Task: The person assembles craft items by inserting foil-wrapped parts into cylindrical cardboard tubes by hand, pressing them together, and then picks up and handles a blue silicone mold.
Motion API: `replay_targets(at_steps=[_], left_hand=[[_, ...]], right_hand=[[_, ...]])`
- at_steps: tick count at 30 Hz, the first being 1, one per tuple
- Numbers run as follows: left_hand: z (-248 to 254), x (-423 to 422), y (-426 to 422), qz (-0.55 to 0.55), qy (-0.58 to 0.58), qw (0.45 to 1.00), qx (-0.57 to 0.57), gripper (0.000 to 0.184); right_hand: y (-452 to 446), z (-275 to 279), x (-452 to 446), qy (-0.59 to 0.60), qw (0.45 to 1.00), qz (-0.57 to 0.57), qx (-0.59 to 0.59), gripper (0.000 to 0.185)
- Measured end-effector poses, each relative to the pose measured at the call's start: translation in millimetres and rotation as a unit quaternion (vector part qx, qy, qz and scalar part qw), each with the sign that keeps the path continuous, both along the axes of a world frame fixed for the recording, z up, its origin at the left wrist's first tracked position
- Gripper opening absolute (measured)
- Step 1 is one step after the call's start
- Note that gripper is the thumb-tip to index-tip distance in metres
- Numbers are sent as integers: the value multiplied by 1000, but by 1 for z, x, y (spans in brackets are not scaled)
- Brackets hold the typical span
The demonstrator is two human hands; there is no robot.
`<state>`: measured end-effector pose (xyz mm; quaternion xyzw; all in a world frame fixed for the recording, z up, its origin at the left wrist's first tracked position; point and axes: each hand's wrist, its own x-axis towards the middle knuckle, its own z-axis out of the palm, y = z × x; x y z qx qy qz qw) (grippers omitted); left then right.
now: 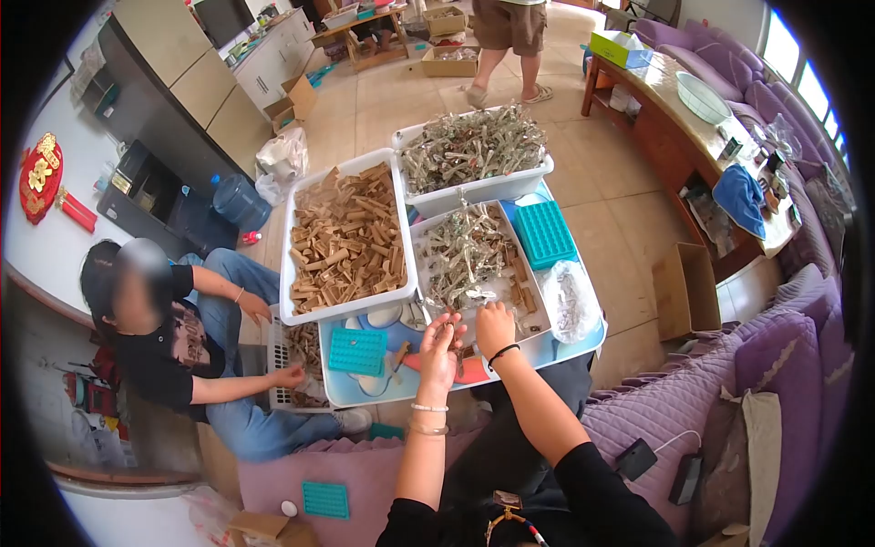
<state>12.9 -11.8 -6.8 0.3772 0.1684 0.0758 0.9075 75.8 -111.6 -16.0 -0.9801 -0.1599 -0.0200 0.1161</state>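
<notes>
My left hand [441,351] is turned palm up at the near edge of a white tray, its fingers pinched round something small that I cannot make out. Close beside it, my right hand [495,328] is closed with its back upward, and whatever its fingers hold is hidden. Beyond both hands, the white tray [538,305] contains a heap of clear plastic-wrapped small pieces [467,251]. A few brown cardboard pieces [523,290] lie along its right side.
A white bin [411,264] of cardboard pieces and another bin [483,191] of wrapped pieces stand on the low table [592,333]. Teal moulded trays [545,233] and a clear plastic bag [570,301] lie at right. A seated person [173,319] is at left; another person [510,36] stands beyond.
</notes>
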Motion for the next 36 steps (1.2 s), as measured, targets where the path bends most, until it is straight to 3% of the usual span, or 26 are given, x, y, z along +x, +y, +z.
replay_targets(at_steps=[4, 8, 11, 13, 26, 34, 36], left_hand=[[-6, -2, -1, -7, 3, 1000, 21, 26], [-11, -1, -1, -32, 1, 999, 41, 25], [-13, 1, 0, -27, -12, 999, 27, 25], [-13, 2, 0, -19, -21, 999, 17, 24], [-18, -1, 2, -21, -33, 999, 8, 26], [-24, -4, 7, -31, -59, 998, -23, 25], [-20, -4, 7, -32, -67, 997, -26, 26]], right_hand=[[-5, 5, -8, -56, 998, 19, -8, 10], [-11, 16, -10, -69, 996, -16, 55, 9], [-12, 27, -14, -46, 930, 110, 348, 12], [-5, 28, -21, -96, 908, 172, 369, 13], [0, 27, -24, -133, 919, 176, 326, 10], [-7, 34, -22, -37, 900, 159, 404, 15], [-6, 32, -20, -59, 901, 181, 390, 14]])
